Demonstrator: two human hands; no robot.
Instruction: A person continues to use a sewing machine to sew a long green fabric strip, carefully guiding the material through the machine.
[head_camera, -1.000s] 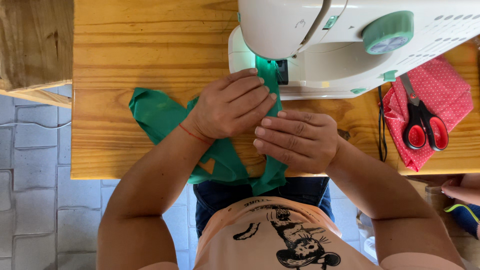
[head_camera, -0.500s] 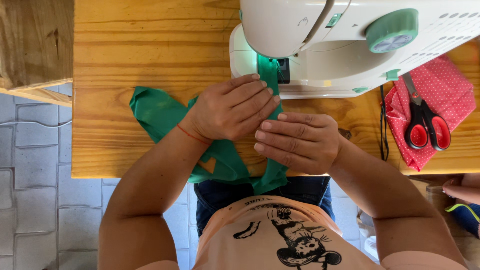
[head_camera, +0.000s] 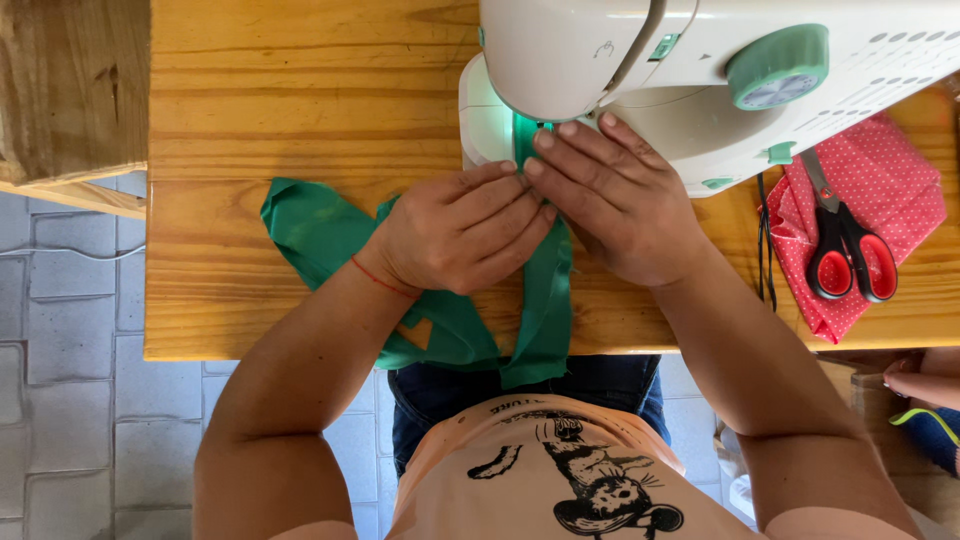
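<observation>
The green fabric strip (head_camera: 545, 300) hangs off the near edge of the wooden tabletop (head_camera: 250, 110) and runs toward twelve o'clock under the white sewing machine (head_camera: 700, 70). The left hand (head_camera: 455, 235) lies flat on it, fingers extended, clasping nothing; the right hand (head_camera: 620, 200) presses it likewise, fingertips beside the needle area. Judged from this, fingertips so close risk a prick, and uneven pressure could skew the seam. Red-handled scissors (head_camera: 845, 255) rest on dotted cloth (head_camera: 880, 190) at three o'clock.

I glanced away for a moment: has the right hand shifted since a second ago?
Yes. The right hand moved up the table toward the sewing machine; its fingertips now reach the machine's base.
</observation>
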